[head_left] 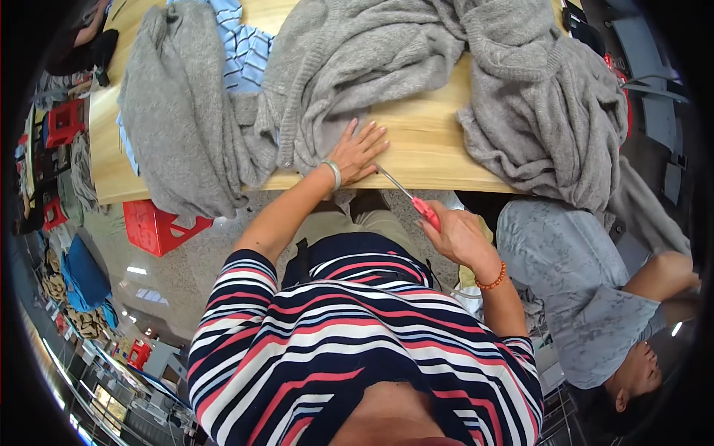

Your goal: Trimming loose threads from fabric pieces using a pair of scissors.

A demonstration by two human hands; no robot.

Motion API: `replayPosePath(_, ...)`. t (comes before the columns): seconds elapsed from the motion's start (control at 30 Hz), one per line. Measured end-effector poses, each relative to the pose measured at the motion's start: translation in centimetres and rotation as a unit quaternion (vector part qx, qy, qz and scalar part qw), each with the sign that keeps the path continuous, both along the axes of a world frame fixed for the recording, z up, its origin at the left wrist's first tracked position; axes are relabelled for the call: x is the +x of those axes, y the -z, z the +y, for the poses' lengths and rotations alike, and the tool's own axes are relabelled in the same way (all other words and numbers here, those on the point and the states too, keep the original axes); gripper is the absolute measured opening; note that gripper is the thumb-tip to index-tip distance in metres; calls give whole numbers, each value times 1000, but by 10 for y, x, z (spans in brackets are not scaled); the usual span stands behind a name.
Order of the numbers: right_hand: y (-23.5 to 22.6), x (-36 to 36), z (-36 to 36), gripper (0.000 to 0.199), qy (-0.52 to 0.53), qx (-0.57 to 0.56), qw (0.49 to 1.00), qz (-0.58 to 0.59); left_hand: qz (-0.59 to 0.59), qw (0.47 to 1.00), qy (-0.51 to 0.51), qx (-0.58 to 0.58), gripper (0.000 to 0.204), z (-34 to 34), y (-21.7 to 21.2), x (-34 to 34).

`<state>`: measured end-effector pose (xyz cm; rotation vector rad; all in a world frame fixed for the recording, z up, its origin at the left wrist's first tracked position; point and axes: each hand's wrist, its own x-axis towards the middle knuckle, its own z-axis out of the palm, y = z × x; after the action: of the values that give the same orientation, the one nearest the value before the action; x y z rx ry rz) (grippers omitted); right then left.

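Observation:
My left hand (357, 154) lies flat on the wooden table (420, 126) near its front edge, fingers spread, beside the middle grey knitted garment (364, 63). In my right hand (459, 236) is a screwdriver (425, 212) with a red handle and a thin metal shaft. Its shaft slants up and left, and the tip is at the table's edge close to my left hand. Another grey knitted garment (178, 111) is heaped on the left and hangs over the edge. A third grey knitted garment (550, 111) is bunched on the right.
Blue striped cloth (245, 56) shows between the grey garments. A red plastic stool (149, 227) stands below the table's left side. Close on my right is another person in a grey patterned top (569, 279). A blue cloth heap (84, 275) lies farther left.

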<state>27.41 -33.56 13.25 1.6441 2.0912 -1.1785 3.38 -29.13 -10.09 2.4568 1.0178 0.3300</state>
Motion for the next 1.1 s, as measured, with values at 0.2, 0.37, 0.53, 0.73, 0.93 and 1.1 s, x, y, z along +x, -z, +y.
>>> replayPosePath(0.2,8,-14,-22,33,42,21,999,5,-216,966,-140,-14,65,-25,-11,-44)
replayPosePath(0.37,12,-51,-39,34,23,15,999,23,-483,748,-305,-338,43,-41,1,-59)
replayPosePath(0.53,16,-73,-38,27,-69,29,997,31,-650,511,-328,-457,38,-33,10,-64)
replayPosePath(0.73,15,-69,-51,29,-42,35,998,19,-642,508,-347,-458,37,-39,7,-67)
replayPosePath(0.93,8,-68,-75,32,-53,18,998,13,-615,577,-361,-398,25,-41,8,-50)
replayPosePath(1.1,6,-60,-87,31,29,64,997,26,-247,932,-265,10,22,-69,-20,-79)
